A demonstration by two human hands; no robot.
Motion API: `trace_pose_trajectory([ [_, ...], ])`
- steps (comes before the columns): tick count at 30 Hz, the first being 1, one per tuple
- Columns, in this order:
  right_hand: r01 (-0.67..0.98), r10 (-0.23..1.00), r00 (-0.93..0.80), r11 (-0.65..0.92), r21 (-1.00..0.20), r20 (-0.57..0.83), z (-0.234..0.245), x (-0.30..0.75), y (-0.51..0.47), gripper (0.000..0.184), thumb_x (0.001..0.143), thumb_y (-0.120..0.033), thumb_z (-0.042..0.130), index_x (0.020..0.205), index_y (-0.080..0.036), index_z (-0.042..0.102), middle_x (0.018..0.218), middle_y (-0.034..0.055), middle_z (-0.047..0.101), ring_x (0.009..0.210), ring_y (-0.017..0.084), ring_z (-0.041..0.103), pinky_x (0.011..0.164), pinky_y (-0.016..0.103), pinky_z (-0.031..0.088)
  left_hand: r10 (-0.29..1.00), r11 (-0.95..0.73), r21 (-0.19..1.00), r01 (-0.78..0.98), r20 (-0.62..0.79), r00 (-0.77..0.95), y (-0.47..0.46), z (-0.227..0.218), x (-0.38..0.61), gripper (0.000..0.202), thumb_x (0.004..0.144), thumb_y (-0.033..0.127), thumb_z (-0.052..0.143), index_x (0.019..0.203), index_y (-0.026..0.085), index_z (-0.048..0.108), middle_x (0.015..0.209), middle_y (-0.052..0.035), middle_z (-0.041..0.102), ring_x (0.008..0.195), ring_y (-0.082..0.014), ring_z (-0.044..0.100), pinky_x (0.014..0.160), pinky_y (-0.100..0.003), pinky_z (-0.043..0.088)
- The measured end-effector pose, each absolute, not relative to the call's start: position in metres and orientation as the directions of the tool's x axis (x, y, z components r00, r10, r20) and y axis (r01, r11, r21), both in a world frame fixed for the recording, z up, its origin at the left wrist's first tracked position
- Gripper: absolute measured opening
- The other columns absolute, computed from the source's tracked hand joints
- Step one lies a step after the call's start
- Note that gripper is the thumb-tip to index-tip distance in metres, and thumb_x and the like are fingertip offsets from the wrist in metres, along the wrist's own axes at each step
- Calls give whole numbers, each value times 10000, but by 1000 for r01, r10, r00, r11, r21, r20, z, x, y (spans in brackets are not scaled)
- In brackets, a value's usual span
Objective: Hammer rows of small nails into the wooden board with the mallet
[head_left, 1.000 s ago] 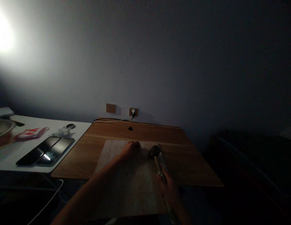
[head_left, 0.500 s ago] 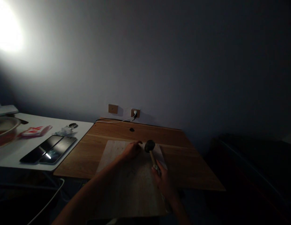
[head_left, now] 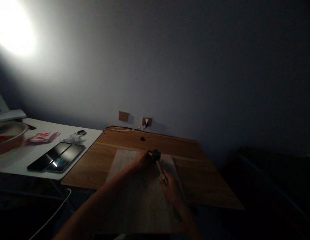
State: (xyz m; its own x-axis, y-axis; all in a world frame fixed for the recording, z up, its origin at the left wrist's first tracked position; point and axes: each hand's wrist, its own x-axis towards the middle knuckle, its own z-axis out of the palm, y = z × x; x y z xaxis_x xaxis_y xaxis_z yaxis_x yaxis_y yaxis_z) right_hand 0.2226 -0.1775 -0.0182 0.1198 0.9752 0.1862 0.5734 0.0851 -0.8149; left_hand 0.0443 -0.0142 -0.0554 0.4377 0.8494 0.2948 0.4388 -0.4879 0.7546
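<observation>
Wooden surface [head_left: 207, 180] held a pale board [head_left: 137, 203] at twelve o'clock; our hands stood apart, right hand [head_left: 171, 192] clamped on a dark-headed mallet [head_left: 159, 168], left hand [head_left: 142, 161] resting on the board just beside its head.

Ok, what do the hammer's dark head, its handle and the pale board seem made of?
The head looks like rubber: dull, black, no metal shine, though dimness leaves it open. The handle looks like bare pale wood. The board seems stone or unfinished wood, matte and speckled; the dark cannot settle it.

Dim, grainy; blown-out glare on upper-left wall [head_left: 155, 66]; left hand [head_left: 142, 160], right hand [head_left: 171, 191] murky, shadowed
</observation>
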Motion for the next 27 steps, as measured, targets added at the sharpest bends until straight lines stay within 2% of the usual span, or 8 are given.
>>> trace_pose_trajectory([
  [2,559,978,118,77,-825,172,-22,228,-180,643,926,-514,539,1394,-89,659,1358,189,707,1260,339,669,1081,451,509,852,-502,676,540,280,442,-23,-47,37,389,770,256,746,1129,179,619,1045,-86,742,892,-230,692,752,-305,509],
  [4,544,975,141,67,-836,170,-27,234,-185,663,945,-534,527,1424,-89,629,1396,189,682,1292,335,648,1105,459,491,821,-558,537,632,250,513,-37,-36,31,341,772,275,738,1087,191,638,1084,-84,729,944,-250,688,812,-333,515],
  [8,500,971,186,36,-865,149,-33,243,-193,686,944,-581,545,1443,-116,616,1426,188,662,1339,341,612,1153,485,445,688,-719,286,634,160,708,-68,-13,34,253,826,255,693,1074,204,695,1071,-97,745,981,-283,707,889,-380,519],
  [13,471,964,217,34,-882,153,-30,245,-200,719,906,-648,553,1378,-119,678,1384,207,686,1323,367,620,1139,498,462,579,-812,152,564,85,811,-77,2,46,179,911,134,570,927,157,746,951,-130,753,868,-261,725,767,-328,537],
  [16,460,951,264,25,-887,163,-29,243,-208,698,887,-672,576,1321,-146,724,1286,184,741,1248,372,668,1061,483,535,589,-797,238,555,109,801,-64,-1,40,198,867,70,568,856,149,748,951,-125,741,822,-227,710,705,-281,513],
  [21,475,978,196,-33,-879,69,-25,238,-220,685,887,-632,582,1361,-151,697,1326,160,729,1245,353,674,1082,484,512,796,-573,614,543,260,546,-36,-14,19,254,776,13,572,903,154,740,883,-43,740,798,-163,675,731,-229,478],
  [24,489,984,160,-12,-872,76,-22,234,-220,647,915,-589,553,1386,-163,678,1330,144,730,1269,334,661,1102,464,492,859,-484,691,536,260,440,-29,-22,15,229,802,45,559,885,151,745,852,-34,755,807,-167,678,768,-242,478],
  [27,492,985,152,-4,-870,81,-22,234,-218,651,921,-573,536,1403,-154,663,1349,151,719,1291,328,646,1115,461,477,870,-462,700,544,239,432,-28,-27,17,234,829,86,564,934,163,758,915,-46,775,865,-186,701,807,-264,490],
])
